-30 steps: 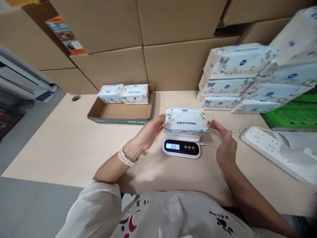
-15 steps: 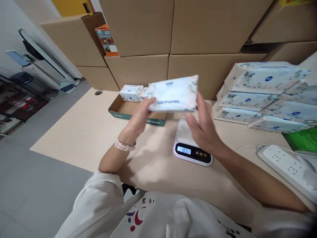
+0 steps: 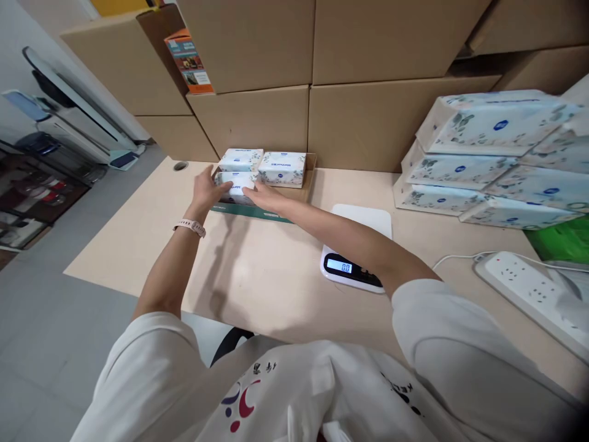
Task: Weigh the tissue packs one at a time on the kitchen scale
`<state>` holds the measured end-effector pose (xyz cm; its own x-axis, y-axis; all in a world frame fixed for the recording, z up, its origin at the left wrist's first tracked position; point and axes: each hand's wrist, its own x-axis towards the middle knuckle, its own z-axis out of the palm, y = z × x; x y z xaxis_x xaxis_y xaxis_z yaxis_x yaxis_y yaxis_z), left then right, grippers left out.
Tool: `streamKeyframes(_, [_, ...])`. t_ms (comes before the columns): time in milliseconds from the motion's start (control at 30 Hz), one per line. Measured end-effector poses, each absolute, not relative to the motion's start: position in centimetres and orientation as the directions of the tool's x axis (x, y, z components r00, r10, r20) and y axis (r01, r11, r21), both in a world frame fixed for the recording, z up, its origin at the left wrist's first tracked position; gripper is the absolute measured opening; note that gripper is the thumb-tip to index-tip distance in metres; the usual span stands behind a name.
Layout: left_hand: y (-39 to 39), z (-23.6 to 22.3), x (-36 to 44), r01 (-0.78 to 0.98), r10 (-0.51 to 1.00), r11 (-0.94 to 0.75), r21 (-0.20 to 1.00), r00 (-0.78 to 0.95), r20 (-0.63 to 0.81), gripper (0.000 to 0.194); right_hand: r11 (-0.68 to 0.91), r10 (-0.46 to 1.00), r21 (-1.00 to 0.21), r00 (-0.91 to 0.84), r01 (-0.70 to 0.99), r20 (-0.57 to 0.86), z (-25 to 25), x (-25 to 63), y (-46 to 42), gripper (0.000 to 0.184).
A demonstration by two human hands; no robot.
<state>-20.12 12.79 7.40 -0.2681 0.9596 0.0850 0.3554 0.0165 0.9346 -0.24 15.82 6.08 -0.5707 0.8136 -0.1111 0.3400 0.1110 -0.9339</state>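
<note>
A floral tissue pack (image 3: 236, 180) sits at the front left of a shallow cardboard tray (image 3: 257, 212) with a green front. My left hand (image 3: 208, 189) grips the pack's left end, and my right hand (image 3: 267, 197) holds its right end, thumbs toward the near side. Two more packs lie behind in the tray: a back-left pack (image 3: 241, 159) and a back-right pack (image 3: 282, 167). Beneath my right forearm is a white digital scale (image 3: 361, 216), its screen reading 0.0; the forearm hides part of it.
Stacked tissue packs (image 3: 464, 169) stand at the right of the table. Large cardboard boxes (image 3: 248, 126) wall off the back. A white power strip (image 3: 529, 282) with a cable lies at right, near a green package (image 3: 559, 242). The table's left edge borders the floor.
Both hands have carried the tissue pack from above the scale leftward and down into the tray. The scale's reading has gone from 103.1 to 0.0.
</note>
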Motion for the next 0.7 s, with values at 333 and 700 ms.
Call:
streamKeyframes(333, [12.5, 11.5, -5.0, 0.140, 0.974, -0.217, 0.966, -0.037, 0.224, 0.046, 0.528, 0.645, -0.702, 0.312, 0.478, 0.697, 5.5, 24.9, 10.2, 0.037])
streamKeyframes(700, [22.3, 13.8, 17.2, -0.130, 0.970, 0.097, 0.987, 0.232, -0.065, 0.071, 0.259, 0.519, -0.843, 0.669, 0.471, 0.532, 2.3, 40.3, 17.6, 0.029])
